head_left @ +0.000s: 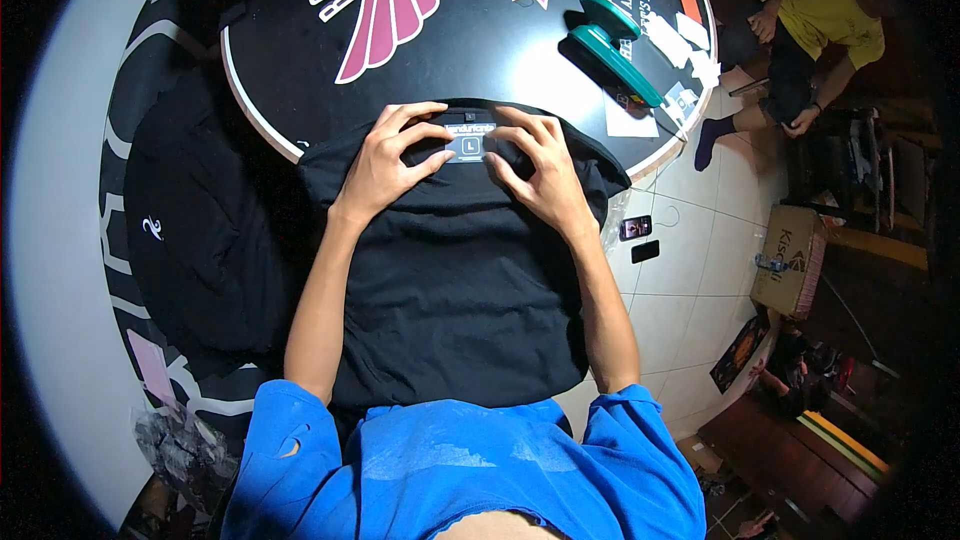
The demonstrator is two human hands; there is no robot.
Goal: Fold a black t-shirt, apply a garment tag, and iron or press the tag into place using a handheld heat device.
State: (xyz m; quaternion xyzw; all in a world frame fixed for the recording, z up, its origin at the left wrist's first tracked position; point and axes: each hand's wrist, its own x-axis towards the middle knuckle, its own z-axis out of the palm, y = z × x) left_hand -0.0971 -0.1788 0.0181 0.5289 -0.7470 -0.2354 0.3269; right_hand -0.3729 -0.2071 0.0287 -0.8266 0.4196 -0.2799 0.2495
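A black shirt (465,270) is spread over the near edge of the round black table, with its neck part at the far end. A small grey rectangular label with white print (470,147) lies flat inside the neck. At the label's left side is my left hand (395,160), fingers spread and curved, its fingertips touching the cloth and the label's edge. On the other side my right hand (540,165) mirrors it, thumb and fingers apart at the label's right edge. Whether any fingertip pinches the label is hard to see.
Beyond the shirt, a green hand-held heat press (615,50) stands on the round table (290,70), beside white papers (632,120). Folded black garments (200,230) lie to the left. Two phones (636,228) are on the tiled floor. Another person (825,30) sits at far right, near a cardboard box (785,258).
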